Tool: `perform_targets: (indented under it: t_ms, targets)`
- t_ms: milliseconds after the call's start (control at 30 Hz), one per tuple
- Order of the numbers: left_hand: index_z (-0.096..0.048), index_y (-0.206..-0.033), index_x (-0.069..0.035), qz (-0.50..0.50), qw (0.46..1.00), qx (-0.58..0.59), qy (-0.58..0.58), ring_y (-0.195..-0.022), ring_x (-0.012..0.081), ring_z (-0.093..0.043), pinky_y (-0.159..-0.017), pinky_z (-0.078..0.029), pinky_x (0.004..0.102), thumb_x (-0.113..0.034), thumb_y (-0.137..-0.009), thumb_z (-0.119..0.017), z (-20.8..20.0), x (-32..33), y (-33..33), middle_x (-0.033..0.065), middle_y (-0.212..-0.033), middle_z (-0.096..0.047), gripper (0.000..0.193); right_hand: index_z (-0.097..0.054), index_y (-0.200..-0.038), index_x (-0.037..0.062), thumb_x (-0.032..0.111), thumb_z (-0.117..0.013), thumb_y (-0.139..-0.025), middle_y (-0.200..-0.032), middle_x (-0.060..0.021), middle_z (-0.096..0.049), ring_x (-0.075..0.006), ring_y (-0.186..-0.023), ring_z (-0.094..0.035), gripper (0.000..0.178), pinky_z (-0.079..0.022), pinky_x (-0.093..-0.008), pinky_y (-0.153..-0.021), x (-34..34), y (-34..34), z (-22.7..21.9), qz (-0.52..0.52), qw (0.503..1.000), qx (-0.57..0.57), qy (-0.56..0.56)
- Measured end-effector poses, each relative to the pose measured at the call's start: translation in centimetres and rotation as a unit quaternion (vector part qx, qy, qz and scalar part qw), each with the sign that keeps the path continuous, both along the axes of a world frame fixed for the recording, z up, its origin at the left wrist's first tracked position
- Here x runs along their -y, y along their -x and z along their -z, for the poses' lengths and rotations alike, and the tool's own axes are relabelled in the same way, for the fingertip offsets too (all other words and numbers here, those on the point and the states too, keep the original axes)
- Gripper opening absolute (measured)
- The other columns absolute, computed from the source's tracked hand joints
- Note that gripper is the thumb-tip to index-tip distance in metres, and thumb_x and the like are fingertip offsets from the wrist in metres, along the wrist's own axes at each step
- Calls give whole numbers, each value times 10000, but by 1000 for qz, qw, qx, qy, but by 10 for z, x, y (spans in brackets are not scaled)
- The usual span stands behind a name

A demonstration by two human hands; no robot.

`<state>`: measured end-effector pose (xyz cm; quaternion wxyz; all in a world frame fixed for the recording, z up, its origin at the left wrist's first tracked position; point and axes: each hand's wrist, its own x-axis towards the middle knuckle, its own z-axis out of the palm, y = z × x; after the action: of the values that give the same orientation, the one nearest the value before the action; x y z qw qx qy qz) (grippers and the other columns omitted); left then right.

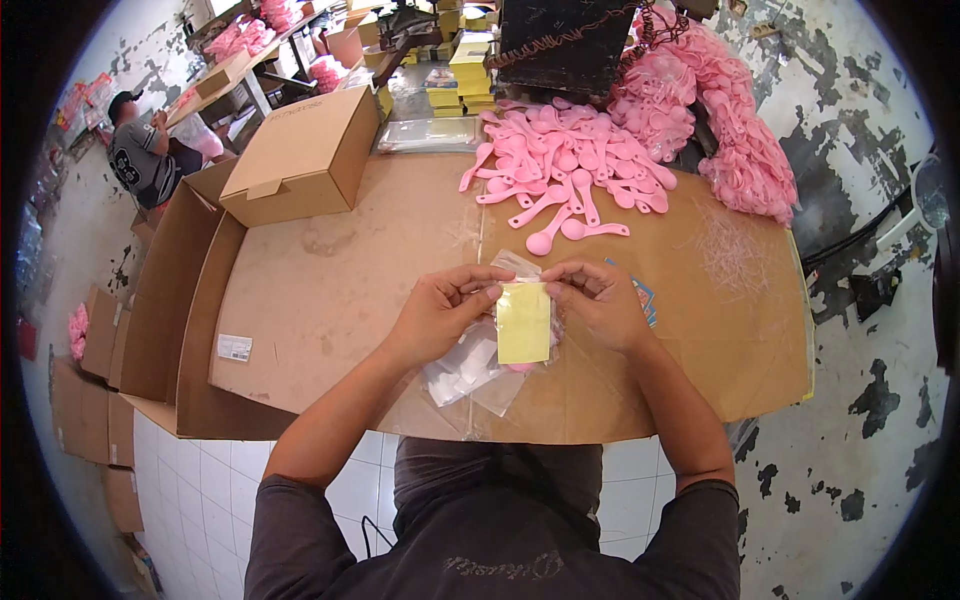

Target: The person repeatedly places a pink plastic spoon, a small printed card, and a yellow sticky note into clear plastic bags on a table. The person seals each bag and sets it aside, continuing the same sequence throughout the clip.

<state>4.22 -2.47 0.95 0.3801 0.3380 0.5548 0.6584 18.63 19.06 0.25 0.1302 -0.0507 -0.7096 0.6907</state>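
Both my hands pinch the upper edge of a small clear plastic bag (515,263), close to the table's near side. My left hand (440,308) grips its left corner and my right hand (603,303) its right corner, fingers closed. A pale yellow card (523,325) shows flat in the bag. Below the card peeks a bit of something pink (521,367); the rest is hidden. Loose clear bags (463,372) lie beneath, to the left. Colourful blue cards (644,298) lie partly behind my right hand. Beyond my hands spreads a pile of pink spoons (570,150).
A closed cardboard box (300,148) stands at the back left, beside an open carton (183,290). Large bags of pink spoons (740,130) are heaped at the back right. Thin clear strips (735,255) lie scattered on the right. A person (140,148) sits far left.
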Motion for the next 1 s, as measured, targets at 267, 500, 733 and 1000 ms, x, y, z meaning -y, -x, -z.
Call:
perform_targets:
  t_ms: [267, 500, 733, 1000]
  targets:
    - [-658, -1307, 4, -18, 1000, -7, -1, -1078, 130, -687, -910, -589, 298, -105, -1072, -591, -1, 2, 1, 95, -1214, -728, 267, -536, -1414, 8, 32, -671, -991, -1089, -51, -669, -93, -958, -640, 444, -536, -253, -766, 9, 0, -8, -38, 996, -74, -35]
    - [-592, -1391, -19, -35, 999, -10, -38, -1058, 101, -676, -880, -569, 251, -118, -1066, -608, -10, 1, -2, 67, -1179, -727, 340, -504, -1459, 6, 8, -658, -988, -1025, -46, -656, -105, -912, -640, 495, -531, -272, -796, 7, -3, -12, -97, 995, 0, 0]
    - [-611, -1338, 32, 16, 998, -50, 36, -961, 134, -716, -826, -598, 277, -78, -994, -703, -21, 32, -1, 79, -1090, -740, 373, -551, -1421, 5, 39, -647, -994, -1066, -55, -690, -124, -965, -663, 439, -542, -297, -831, 8, -7, -19, -101, 994, 0, 31]
    - [-537, -1400, 3, -351, 867, 106, -337, -1100, 177, -677, -898, -585, 282, -368, -1081, -578, 20, 221, 118, 88, -1278, -659, 491, -678, -1243, 2, 177, -707, -934, -1128, -159, -705, -284, -1006, -694, 356, -543, -389, -895, -50, -18, -37, 118, 900, 20, -420]
